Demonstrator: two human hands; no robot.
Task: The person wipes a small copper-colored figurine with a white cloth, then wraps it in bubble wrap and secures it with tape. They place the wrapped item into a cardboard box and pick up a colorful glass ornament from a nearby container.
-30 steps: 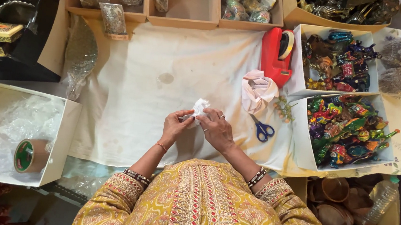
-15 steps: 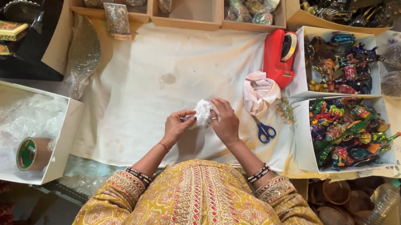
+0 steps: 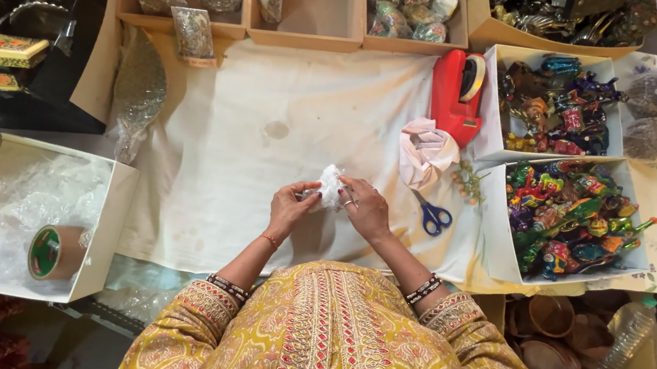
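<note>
both hands meet over the middle of the bench (image 3: 271, 112), which has a white cloth on it. the left hand (image 3: 290, 209) and the right hand (image 3: 364, 208) pinch a small white crinkly bundle (image 3: 331, 186) between them, so both are grasping it, one on each side. the bundle sits right between the fingertips, touching both hands, held a bit above the cloth. it looks more like a little lump than a long thing, so i cannot tell which way it runs. neither hand is nearer; they share it. just beside the right hand, on its outer side, lie blue scissors (image 3: 431, 215), with the handles pointing toward the person. a bit farther past the right hand sits a pink crumpled wrap (image 3: 424, 152), and beyond that a red tape holder (image 3: 456, 96). further out on that side are two white boxes full of bright painted toy figures (image 3: 568, 216). well apart from the left hand, on its outer side, is a white box with clear plastic sheets and a roll of tape (image 3: 53, 252). far ahead of both hands stand wooden trays (image 3: 304, 37) with wrapped bundles in some of them.
</note>
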